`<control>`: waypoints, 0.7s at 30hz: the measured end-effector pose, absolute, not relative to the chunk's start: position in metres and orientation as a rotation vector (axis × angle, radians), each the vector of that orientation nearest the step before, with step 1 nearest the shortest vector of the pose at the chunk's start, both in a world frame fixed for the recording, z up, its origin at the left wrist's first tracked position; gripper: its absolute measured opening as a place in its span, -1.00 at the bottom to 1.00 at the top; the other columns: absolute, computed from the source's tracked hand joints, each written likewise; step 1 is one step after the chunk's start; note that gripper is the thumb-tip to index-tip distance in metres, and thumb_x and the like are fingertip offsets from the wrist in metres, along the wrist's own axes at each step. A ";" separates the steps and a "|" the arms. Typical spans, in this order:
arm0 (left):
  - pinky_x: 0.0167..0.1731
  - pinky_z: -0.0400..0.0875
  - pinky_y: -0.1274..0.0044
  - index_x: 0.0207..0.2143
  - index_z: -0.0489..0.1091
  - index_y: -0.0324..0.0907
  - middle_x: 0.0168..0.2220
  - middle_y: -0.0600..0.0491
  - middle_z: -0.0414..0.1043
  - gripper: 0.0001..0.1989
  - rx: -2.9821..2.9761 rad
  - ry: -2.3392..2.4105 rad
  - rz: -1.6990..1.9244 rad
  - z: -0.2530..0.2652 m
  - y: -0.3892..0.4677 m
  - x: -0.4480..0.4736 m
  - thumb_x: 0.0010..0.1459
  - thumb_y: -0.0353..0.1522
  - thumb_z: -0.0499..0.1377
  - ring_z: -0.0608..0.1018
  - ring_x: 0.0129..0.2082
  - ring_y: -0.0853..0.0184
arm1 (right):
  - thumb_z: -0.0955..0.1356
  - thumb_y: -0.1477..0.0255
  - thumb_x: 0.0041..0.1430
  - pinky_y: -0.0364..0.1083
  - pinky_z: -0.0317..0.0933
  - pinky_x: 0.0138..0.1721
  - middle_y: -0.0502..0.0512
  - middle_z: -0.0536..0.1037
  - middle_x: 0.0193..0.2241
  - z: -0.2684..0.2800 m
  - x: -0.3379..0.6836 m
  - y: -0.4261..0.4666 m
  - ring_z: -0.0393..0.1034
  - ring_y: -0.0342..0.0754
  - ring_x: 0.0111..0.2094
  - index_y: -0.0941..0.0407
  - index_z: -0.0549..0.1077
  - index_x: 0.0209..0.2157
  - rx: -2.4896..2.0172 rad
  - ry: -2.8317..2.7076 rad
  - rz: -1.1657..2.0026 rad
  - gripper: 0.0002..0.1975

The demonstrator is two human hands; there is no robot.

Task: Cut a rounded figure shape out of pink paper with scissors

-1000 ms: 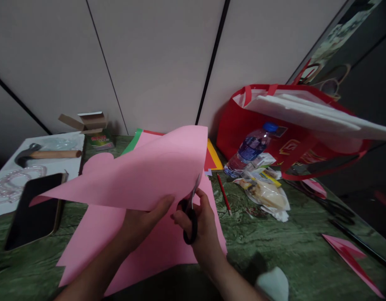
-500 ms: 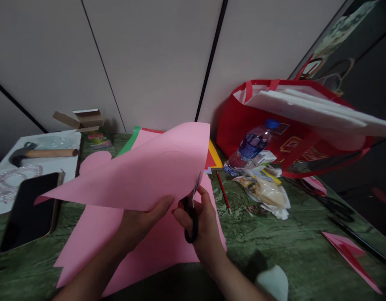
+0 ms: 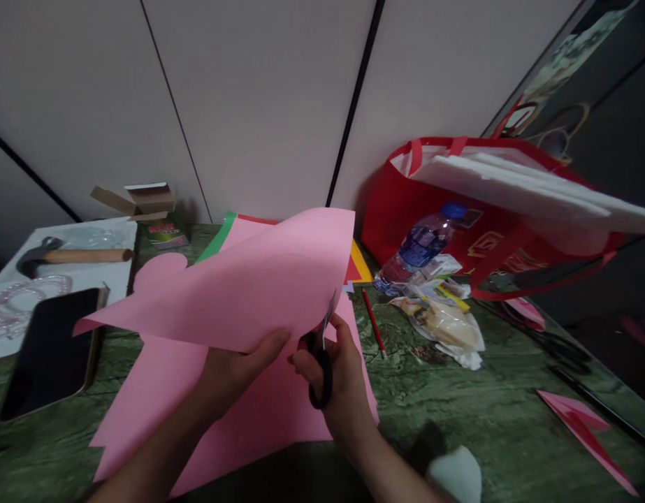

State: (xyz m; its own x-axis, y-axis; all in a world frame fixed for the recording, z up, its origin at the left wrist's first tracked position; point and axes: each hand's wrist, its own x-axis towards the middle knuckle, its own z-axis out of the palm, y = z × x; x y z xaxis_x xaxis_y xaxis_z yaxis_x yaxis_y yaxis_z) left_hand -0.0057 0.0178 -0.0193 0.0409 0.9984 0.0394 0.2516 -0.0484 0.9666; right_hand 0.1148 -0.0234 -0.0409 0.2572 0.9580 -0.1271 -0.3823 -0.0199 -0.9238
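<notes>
One pink sheet was above the pink stack; our left hand pinched its lower edge; our right hand gripped scissors at its right border; we were apparently cutting; the next snip required steady paper, we judged.

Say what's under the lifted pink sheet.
Under the lifted pink sheet lies more pink paper; the left hand grips its edge, fingers hidden beneath. Whatever else the sheet covers cannot be seen.
</notes>
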 end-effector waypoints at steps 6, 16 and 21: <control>-0.44 0.47 0.45 -0.64 0.36 -0.15 -0.64 0.06 0.44 -0.81 1.469 1.365 1.092 -0.023 0.020 -0.008 -0.13 -0.25 0.25 0.54 -0.46 0.21 | 0.48 0.29 -0.22 -0.12 0.22 -0.54 -0.15 0.38 -0.60 -0.041 0.115 -0.024 0.27 -0.16 -0.61 0.09 0.14 -0.10 -1.104 -0.709 1.187 -0.35; -0.46 0.46 0.45 -0.70 0.34 -0.12 -0.64 0.08 0.42 -0.77 1.437 1.345 1.097 -0.018 0.019 -0.006 -0.11 -0.24 0.24 0.51 -0.52 0.26 | 0.46 0.28 -0.20 -0.16 0.15 -0.61 -0.13 0.38 -0.61 -0.040 0.116 -0.025 0.29 -0.15 -0.62 0.11 0.14 -0.11 -1.140 -0.737 1.182 -0.37; -0.50 0.46 0.48 -0.71 0.34 -0.12 -0.68 0.11 0.37 -0.77 1.464 1.334 1.112 -0.018 0.020 -0.007 -0.09 -0.27 0.24 0.48 -0.56 0.30 | 0.45 0.31 -0.20 -0.16 0.14 -0.62 -0.16 0.37 -0.64 -0.041 0.115 -0.024 0.28 -0.16 -0.64 0.10 0.14 -0.12 -1.152 -0.723 1.182 -0.39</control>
